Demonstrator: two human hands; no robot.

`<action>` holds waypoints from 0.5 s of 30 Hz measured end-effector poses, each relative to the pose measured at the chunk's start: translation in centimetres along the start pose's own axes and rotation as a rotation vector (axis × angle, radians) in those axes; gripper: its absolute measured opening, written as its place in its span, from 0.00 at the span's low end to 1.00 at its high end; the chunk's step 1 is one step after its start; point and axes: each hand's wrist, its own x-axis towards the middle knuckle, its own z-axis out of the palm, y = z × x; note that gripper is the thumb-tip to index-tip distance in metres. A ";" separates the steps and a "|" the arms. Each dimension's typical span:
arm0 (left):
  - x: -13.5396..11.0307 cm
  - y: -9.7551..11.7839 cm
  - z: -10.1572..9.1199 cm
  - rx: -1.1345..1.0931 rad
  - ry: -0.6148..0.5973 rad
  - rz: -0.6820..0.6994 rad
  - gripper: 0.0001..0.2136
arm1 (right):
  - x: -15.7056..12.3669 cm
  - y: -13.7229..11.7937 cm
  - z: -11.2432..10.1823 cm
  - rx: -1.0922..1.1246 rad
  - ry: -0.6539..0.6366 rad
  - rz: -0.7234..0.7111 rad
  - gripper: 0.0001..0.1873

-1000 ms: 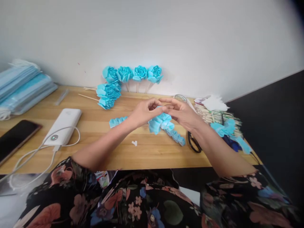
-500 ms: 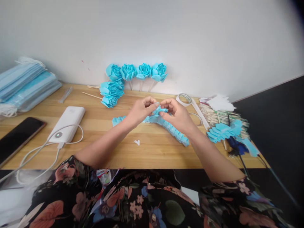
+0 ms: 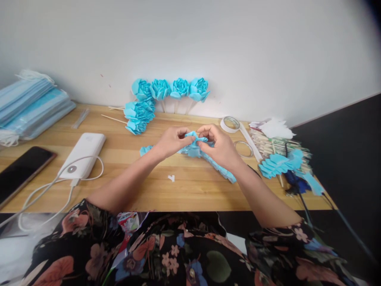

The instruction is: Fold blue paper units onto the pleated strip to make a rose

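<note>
A long strip of folded light-blue pieces (image 3: 220, 169) lies across the middle of the wooden table (image 3: 190, 190). My left hand (image 3: 171, 141) and my right hand (image 3: 218, 146) meet over its middle, fingers curled, both pinching the blue folds between thumb and fingertips. One end of the strip (image 3: 145, 150) pokes out left of my left wrist; the other end runs down to the right under my right forearm.
Finished blue paper flowers on sticks (image 3: 169, 90) lean on the wall. A white power bank (image 3: 82, 155) with cable and a dark phone (image 3: 20, 170) lie left, stacked blue masks (image 3: 29, 107) far left. Tape roll (image 3: 229, 124), sticks and blue pieces (image 3: 278, 163) crowd the right.
Both hands came down closer to the table and bunched the blue strip between them; the view shifted slightly, bringing the tape roll into sight.
</note>
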 end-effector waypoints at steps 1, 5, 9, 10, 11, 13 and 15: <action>0.0 0.0 0.0 0.003 -0.004 -0.007 0.12 | 0.0 -0.1 0.0 -0.018 0.007 -0.005 0.15; -0.2 0.0 -0.1 -0.010 0.017 -0.018 0.12 | -0.2 -0.5 0.1 -0.091 0.027 -0.057 0.15; -0.2 -0.3 0.0 -0.100 0.033 -0.039 0.13 | -0.5 -0.4 0.4 -0.255 0.070 -0.233 0.16; -0.2 -0.5 0.0 -0.127 0.030 -0.047 0.13 | -0.6 -0.3 0.4 -0.298 0.078 -0.289 0.15; -0.2 -0.6 0.0 -0.152 0.026 -0.055 0.12 | -0.7 0.0 0.5 -0.336 0.084 -0.338 0.15; -0.2 -0.7 0.0 -0.193 0.015 -0.075 0.12 | -0.8 0.4 0.6 -0.395 0.100 -0.421 0.14; -0.2 -0.7 0.0 -0.224 0.001 -0.103 0.11 | -0.9 0.9 0.6 -0.425 0.116 -0.494 0.13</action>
